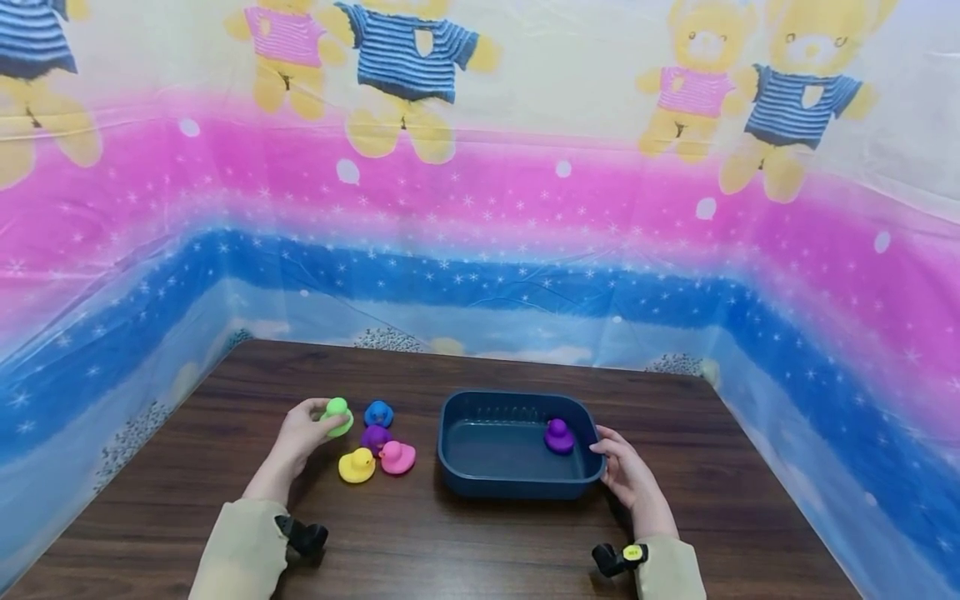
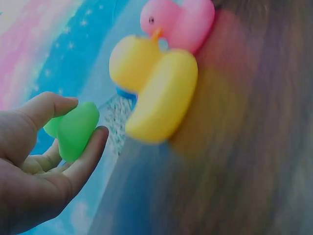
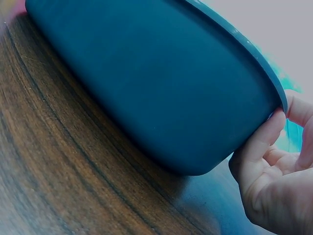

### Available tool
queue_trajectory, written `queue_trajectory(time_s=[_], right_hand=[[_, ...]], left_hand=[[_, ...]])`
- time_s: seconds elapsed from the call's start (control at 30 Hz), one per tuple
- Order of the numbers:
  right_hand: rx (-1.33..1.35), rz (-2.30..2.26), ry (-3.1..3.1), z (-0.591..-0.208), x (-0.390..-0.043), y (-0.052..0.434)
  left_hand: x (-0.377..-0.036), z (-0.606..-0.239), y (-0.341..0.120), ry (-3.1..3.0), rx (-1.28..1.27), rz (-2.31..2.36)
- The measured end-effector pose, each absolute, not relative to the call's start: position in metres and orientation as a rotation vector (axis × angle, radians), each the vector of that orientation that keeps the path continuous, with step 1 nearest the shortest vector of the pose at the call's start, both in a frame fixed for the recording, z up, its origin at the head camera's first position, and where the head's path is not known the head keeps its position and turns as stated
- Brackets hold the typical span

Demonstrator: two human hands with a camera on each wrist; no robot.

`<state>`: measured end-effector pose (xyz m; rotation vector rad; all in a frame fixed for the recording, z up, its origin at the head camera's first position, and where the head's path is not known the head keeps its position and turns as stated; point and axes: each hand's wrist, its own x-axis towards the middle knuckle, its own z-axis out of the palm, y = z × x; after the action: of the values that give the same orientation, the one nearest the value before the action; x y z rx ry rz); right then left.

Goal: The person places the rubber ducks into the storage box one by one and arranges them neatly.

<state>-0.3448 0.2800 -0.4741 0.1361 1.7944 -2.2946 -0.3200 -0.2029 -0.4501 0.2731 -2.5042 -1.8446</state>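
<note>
Between thumb and fingers, my left hand [image 1: 302, 432] pinches a green rubber duck [image 1: 339, 419]; the left wrist view shows the green duck [image 2: 78, 131] held off to the side of a yellow duck. To its right are a blue duck [image 1: 378, 414], a purple duck [image 1: 375, 438], a pink duck [image 1: 397, 457] and a yellow duck [image 1: 356, 467], bunched together. My right hand [image 1: 628, 471] grips the right end of a dark blue rectangular tub [image 1: 517, 487], thumb over the rim. Inside the tub, towards its right side, sits another purple duck [image 1: 558, 437].
Everything stands on a dark wood-grain table [image 1: 405, 542]. Behind it and along both sides hangs a printed curtain [image 1: 480, 208] with teddy bears. A small black device [image 1: 303, 537] is strapped at the left wrist, and a similar one [image 1: 617, 558] at the right.
</note>
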Motion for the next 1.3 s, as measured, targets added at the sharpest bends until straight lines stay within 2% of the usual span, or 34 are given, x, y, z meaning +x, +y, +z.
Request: queue_trajectory(time_s=[0.4, 0.63, 1.3], right_hand=[[0.138, -2.298, 1.793, -0.476, -0.345, 0.281], [0.142, -2.306, 1.775, -0.476, -0.346, 0.282], [0.132, -2.324, 1.767, -0.477, -0.347, 0.282]], left_hand=[[-0.341, -0.42, -0.146, -2.476, 0.195, -1.848], [-0.353, -0.406, -0.103, -2.492, 0.065, -1.793], [-0.363, -0.405, 0.01, -2.587, -0.162, -1.746]])
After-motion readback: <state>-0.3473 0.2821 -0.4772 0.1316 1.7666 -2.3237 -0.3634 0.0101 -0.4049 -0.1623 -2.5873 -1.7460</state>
